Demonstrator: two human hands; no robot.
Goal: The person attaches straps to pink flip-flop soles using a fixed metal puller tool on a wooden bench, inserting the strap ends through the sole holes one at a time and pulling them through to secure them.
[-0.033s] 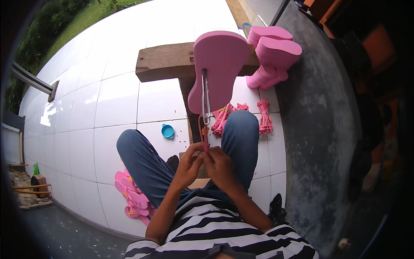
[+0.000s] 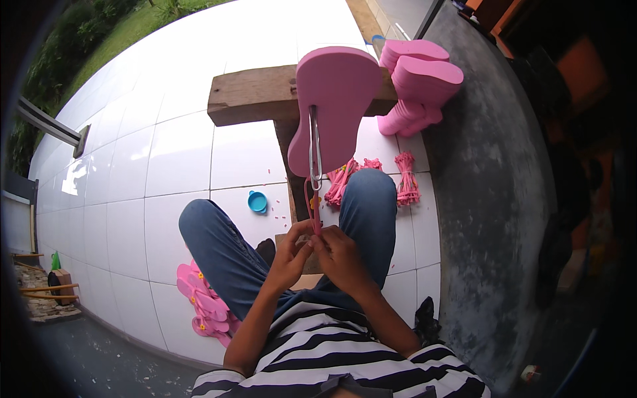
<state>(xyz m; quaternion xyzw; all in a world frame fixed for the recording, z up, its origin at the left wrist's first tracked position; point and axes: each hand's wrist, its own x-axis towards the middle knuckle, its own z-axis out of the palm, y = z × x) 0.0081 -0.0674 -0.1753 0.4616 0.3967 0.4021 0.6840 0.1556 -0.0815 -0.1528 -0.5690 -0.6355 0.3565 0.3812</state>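
A pink flip-flop sole (image 2: pixel 338 99) rests against the wooden beam in front of me. Through it runs a long metal hook-like tool (image 2: pixel 314 142), its looped lower end hanging toward my hands. From that end a thin pink flip-flop strap (image 2: pixel 316 211) with a small yellow ornament comes down between my knees. My left hand (image 2: pixel 290 252) pinches the strap's lower part. Right beside it, my right hand (image 2: pixel 338 255) is closed on the same strap, with thumbs and fingertips nearly touching. My fingers hide the strap's lower end.
Stacked pink soles (image 2: pixel 424 79) stand by the right end of the wooden beam (image 2: pixel 249 96). Bundled pink straps (image 2: pixel 407 179) lie beyond my right knee. A small blue cup (image 2: pixel 257 201) sits on white tiles among pink scraps. Strapped pink flip-flops (image 2: pixel 206 302) are piled left of me.
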